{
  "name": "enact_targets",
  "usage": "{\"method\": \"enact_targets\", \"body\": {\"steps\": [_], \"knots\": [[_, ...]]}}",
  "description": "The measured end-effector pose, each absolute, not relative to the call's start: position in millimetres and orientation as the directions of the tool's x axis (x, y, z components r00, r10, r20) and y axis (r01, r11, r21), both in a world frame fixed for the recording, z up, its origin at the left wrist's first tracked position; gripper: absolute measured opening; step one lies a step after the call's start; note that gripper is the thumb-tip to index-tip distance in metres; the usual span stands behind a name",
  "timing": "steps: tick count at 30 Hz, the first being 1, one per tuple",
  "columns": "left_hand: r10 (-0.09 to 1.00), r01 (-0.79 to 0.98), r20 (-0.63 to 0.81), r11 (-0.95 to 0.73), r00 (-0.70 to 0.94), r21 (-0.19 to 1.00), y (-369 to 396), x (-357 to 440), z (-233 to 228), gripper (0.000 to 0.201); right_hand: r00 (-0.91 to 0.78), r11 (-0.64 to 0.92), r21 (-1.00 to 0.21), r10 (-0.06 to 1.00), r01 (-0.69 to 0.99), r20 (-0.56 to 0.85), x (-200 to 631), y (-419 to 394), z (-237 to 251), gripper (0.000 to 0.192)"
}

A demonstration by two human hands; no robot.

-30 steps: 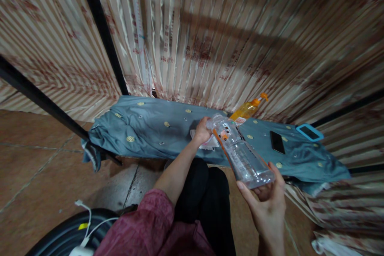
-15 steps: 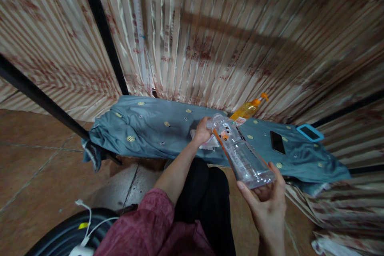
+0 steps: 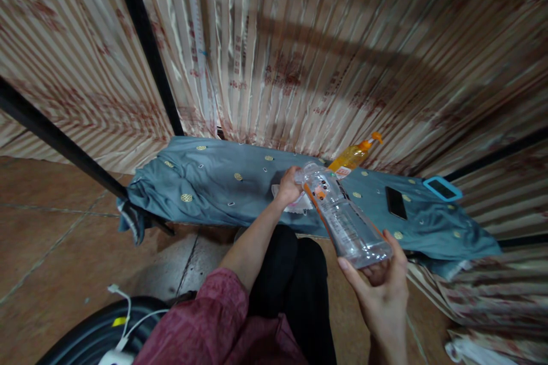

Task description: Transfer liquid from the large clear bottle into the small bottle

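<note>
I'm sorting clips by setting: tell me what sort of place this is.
Probably a small curtained-off nook indoors: striped curtains hang close behind a narrow cloth-covered surface, with dark poles near its ends.

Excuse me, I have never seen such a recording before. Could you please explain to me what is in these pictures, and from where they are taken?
There is no machine here: these are a person's own bare hands. One camera, worn on the head, looks forward and down. The left hand holds the neck end of a clear plastic bottle; the right hand supports its base. A blue-grey pineapple-print cloth covers the narrow surface. On it are an orange pump bottle, a black smartphone and, farther right, a blue-framed device. A whitish item lies partly hidden by the left hand, so I cannot tell what it is.
</note>
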State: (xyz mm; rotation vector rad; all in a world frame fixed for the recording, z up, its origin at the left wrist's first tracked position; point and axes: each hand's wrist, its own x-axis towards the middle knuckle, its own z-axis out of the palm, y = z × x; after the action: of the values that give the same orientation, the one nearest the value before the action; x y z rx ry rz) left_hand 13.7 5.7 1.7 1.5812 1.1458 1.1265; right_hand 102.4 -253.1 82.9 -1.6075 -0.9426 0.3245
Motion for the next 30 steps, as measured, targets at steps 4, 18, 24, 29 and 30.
{"method": "enact_targets", "body": {"steps": [4,18,24,29,30], "knots": [[0.972,0.191,0.174,-0.203,0.159,0.96,6.6,14.5,0.2,0.04,0.634,0.007,-0.919,0.723,0.393,0.277,102.5,-252.5,82.3,0.114],[0.971,0.195,0.172,-0.203,0.164,0.96,6.2,13.9,1.8,0.041,0.631,0.015,-0.919,0.723,0.393,0.281,104.2,-252.2,81.0,0.113],[0.972,0.167,0.169,-0.196,0.163,0.966,7.0,15.4,-0.2,0.037,0.637,0.013,-0.92,0.717,0.392,0.282,104.2,-252.2,81.6,0.113],[0.971,0.154,0.177,-0.201,0.158,0.967,7.8,16.0,-1.9,0.036,0.641,0.001,-0.926,0.722,0.378,0.263,104.0,-252.6,82.1,0.114],[0.971,0.159,0.177,-0.203,0.16,0.966,7.8,15.9,-2.0,0.037,0.642,-0.003,-0.927,0.722,0.375,0.258,104.0,-252.6,82.1,0.115]]}}
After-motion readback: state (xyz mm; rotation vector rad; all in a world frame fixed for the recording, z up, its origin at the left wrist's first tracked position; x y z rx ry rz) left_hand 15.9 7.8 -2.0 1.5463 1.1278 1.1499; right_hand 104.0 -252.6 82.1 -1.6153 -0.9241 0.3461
